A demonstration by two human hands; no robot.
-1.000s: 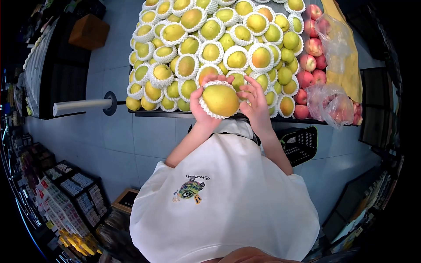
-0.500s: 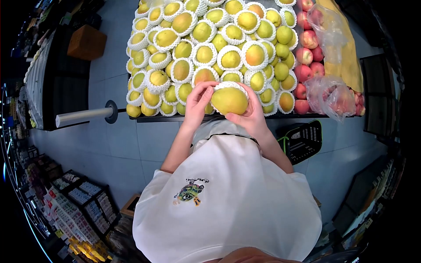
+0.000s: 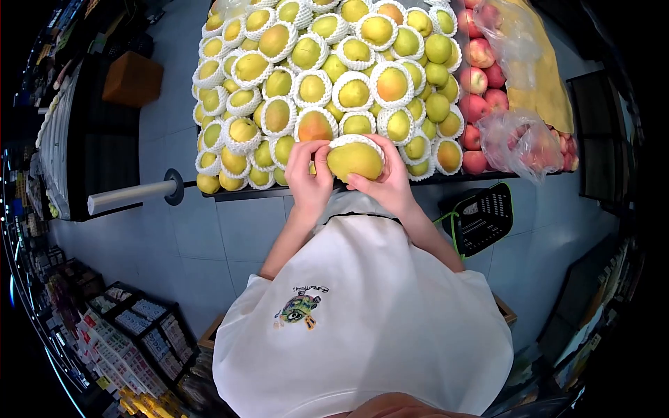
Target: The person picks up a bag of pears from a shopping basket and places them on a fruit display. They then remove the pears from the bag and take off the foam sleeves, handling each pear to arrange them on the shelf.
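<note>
A yellow-green mango [image 3: 355,163] is held just above the front edge of the fruit display, with a white foam net [image 3: 357,140] around its far side. My right hand [image 3: 391,182] grips the mango from the right, thumb across its near face and fingers behind it. On the left, my left hand [image 3: 309,180] has its thumb and fingers closed at the net's left edge; its fingertips are partly hidden. Beyond both hands lies a pile of mangoes [image 3: 311,89], most in white foam nets.
Red apples [image 3: 474,107] sit right of the mangoes, with crumpled clear plastic bags [image 3: 521,145] and a yellow cloth [image 3: 540,76] beside them. A black basket [image 3: 484,221] with green trim is low at the right. A metal pole [image 3: 132,197] juts out at the left.
My left hand's fingers have curled in more at the net's left edge. The mango shows slightly further left in view, still in my right hand, and the whole display has shifted left too.
</note>
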